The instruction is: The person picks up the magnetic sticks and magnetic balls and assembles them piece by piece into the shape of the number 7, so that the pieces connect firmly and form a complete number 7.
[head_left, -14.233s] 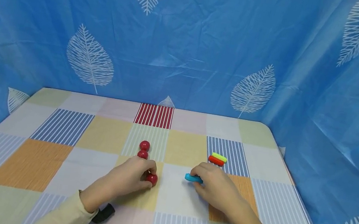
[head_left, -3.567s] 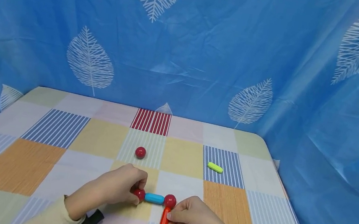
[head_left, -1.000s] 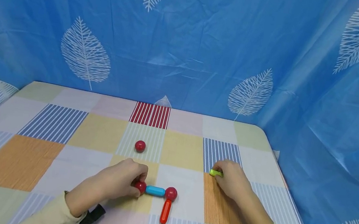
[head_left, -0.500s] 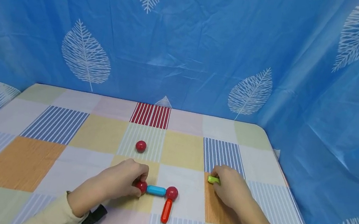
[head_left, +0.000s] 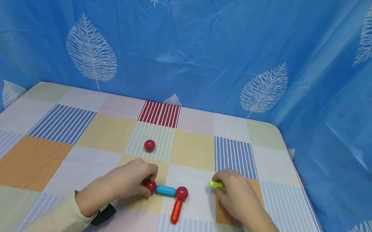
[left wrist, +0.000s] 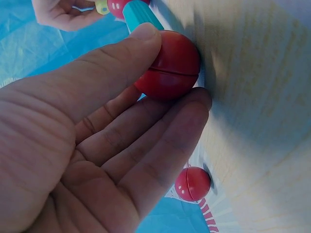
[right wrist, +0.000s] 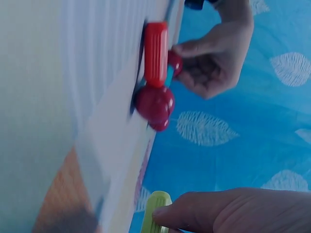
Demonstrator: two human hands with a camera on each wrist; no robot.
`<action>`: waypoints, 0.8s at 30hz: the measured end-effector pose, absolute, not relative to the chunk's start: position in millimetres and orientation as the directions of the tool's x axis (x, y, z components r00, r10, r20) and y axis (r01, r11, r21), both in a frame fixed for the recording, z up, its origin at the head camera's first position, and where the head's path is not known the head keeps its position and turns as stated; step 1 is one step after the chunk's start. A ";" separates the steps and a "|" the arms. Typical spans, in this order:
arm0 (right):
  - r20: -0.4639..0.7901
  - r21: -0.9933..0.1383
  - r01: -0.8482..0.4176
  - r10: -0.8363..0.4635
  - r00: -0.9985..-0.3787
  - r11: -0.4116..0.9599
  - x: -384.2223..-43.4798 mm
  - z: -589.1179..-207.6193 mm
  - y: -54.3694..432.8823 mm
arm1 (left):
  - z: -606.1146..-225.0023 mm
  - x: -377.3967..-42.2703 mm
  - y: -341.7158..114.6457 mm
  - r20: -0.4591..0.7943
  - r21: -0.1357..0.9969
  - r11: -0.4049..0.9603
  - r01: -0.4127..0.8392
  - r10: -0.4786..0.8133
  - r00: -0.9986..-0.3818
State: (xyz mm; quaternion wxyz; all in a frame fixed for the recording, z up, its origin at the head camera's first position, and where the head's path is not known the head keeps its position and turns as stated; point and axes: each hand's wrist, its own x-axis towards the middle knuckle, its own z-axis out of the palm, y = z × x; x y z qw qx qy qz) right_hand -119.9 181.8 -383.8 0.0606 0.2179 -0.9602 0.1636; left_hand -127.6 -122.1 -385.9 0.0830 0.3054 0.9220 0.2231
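Observation:
My left hand (head_left: 131, 179) pinches a red ball (left wrist: 175, 65) between thumb and fingers, close to the tabletop. A blue rod (head_left: 165, 190) joins that ball to a second red ball (head_left: 181, 193). From the second ball a red-orange rod (head_left: 176, 211) points toward the front edge. Off to the right, my right hand (head_left: 236, 195) pinches a yellow-green rod (right wrist: 156, 209), its left end sticking out past the fingertips. The rod's other end is hidden by the hand. A separate red ball (head_left: 149, 145) lies behind the left hand, touching nothing.
A patchwork-patterned cloth (head_left: 104, 132) covers the table. Blue curtains (head_left: 196, 45) with white leaf prints stand behind and at both sides. Black straps (head_left: 104, 215) are on both wrists.
Over the last second my right hand, gripping the yellow-green rod, has moved a little left and toward me. The left hand keeps its hold on the ball.

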 end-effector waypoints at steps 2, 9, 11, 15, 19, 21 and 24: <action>0.185 -0.294 -0.449 -0.411 -0.893 0.844 -115.5 -383.0 178.0 | -385.7 -128.1 -121.4 -0.022 0.460 0.718 0.523 0.598 -0.801; 0.198 -0.279 -0.526 -0.488 -0.850 0.804 -102.9 -382.4 162.5 | -384.7 -128.1 -120.5 -0.041 0.457 0.730 0.509 0.588 -0.808; 0.212 -0.272 -0.551 -0.510 -0.834 0.788 -100.4 -382.2 158.4 | -384.0 -128.6 -120.4 -0.040 0.455 0.732 0.508 0.586 -0.809; 0.240 -0.270 -0.607 -0.559 -0.794 0.747 -95.4 -384.0 150.3 | -383.3 -129.4 -120.1 -0.037 0.448 0.734 0.510 0.585 -0.810; 0.246 -0.280 -0.652 -0.604 -0.758 0.705 -89.4 -387.4 140.4 | -383.3 -129.2 -120.4 -0.036 0.446 0.732 0.514 0.589 -0.807; 0.241 -0.286 -0.666 -0.621 -0.746 0.689 -86.0 -389.0 134.3 | -383.6 -128.9 -120.7 -0.037 0.447 0.731 0.516 0.591 -0.806; 0.239 -0.290 -0.694 -0.652 -0.719 0.659 -81.4 -390.6 124.1 | -384.4 -128.2 -121.5 -0.035 0.448 0.729 0.517 0.592 -0.805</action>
